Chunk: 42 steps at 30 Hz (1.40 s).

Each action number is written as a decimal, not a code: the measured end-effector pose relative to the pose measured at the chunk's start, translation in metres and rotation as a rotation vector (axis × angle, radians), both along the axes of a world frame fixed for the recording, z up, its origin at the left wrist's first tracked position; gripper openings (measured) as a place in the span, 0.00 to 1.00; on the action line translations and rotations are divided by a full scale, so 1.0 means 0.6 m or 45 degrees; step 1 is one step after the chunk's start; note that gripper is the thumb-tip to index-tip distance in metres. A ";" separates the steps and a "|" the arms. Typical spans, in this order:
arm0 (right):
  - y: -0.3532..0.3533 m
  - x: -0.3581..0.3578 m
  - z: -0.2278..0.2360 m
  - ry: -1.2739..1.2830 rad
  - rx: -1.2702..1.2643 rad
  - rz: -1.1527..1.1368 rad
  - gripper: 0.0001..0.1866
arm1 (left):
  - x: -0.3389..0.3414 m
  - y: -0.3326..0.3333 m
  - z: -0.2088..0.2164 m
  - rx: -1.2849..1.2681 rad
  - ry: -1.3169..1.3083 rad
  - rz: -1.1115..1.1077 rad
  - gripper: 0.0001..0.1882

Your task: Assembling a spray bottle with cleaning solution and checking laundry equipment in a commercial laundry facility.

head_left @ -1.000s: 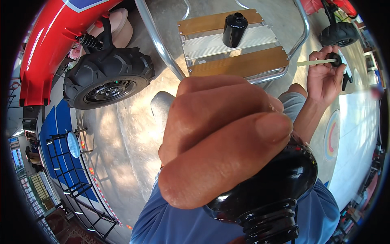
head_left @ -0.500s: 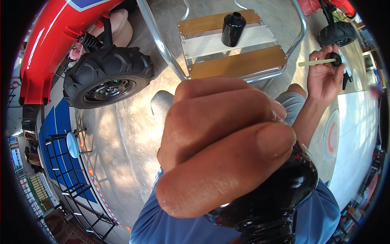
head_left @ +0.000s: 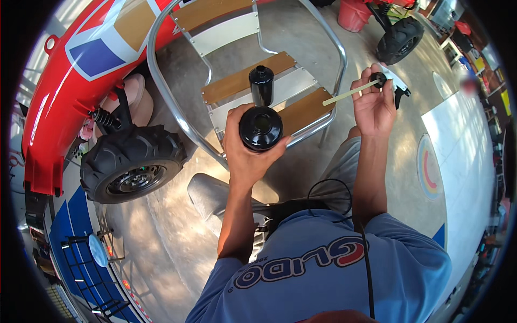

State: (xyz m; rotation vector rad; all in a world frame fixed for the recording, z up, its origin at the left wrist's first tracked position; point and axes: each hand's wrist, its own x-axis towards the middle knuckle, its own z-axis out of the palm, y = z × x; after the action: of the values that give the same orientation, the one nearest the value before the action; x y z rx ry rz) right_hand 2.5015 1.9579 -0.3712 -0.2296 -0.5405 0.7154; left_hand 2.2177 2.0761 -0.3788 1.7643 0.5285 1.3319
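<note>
My left hand (head_left: 249, 161) is wrapped round a glossy black bottle (head_left: 271, 139), held in front of the chair's seat with its round open mouth facing up toward the head view. Out to the right, the fingers of my right hand (head_left: 374, 113) close on a trigger spray head (head_left: 401, 89) with a black collar and a white-and-black trigger. From it a pale dip tube (head_left: 344, 97) points left over the seat's edge, touching nothing. A second black bottle (head_left: 262, 89) stands upright on the slatted seat, just beyond the held one.
The metal chair (head_left: 309, 110) with wooden and silver slats stands before my knees. At left is a red vehicle (head_left: 40, 124) with a chunky black tyre (head_left: 134, 167). A pink bucket (head_left: 354, 16) and another tyre (head_left: 401, 40) are at far right. A black cable (head_left: 368, 258) runs down my shirt.
My left hand has moved from close under the camera out toward the chair, turning the bottle mouth up. My right hand still holds the spray head. The view has shifted, showing more of the chair.
</note>
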 end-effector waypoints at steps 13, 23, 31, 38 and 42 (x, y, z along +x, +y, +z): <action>0.046 0.000 0.000 0.042 -0.118 -0.116 0.20 | 0.085 0.039 -0.114 -0.279 0.108 -0.124 0.43; 0.094 -0.007 0.000 0.006 -0.264 -0.133 0.18 | 0.092 0.043 -0.133 -0.228 0.254 -0.011 0.47; 0.094 -0.039 0.052 -0.399 -0.340 -0.242 0.27 | 0.082 0.034 -0.140 -0.186 0.248 -0.013 0.48; 0.081 -0.081 0.083 -0.637 -0.360 -0.341 0.34 | 0.079 0.031 -0.150 -0.232 0.136 -0.091 0.50; 0.081 -0.088 0.086 -0.735 -0.369 -0.368 0.34 | 0.086 0.036 -0.169 -0.233 0.065 -0.111 0.52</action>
State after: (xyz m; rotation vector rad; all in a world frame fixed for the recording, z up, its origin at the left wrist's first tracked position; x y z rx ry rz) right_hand 2.4488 2.0065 -0.3195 -0.7838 -0.9290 0.4354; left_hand 2.2693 2.0976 -0.4799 1.6550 0.5766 1.1441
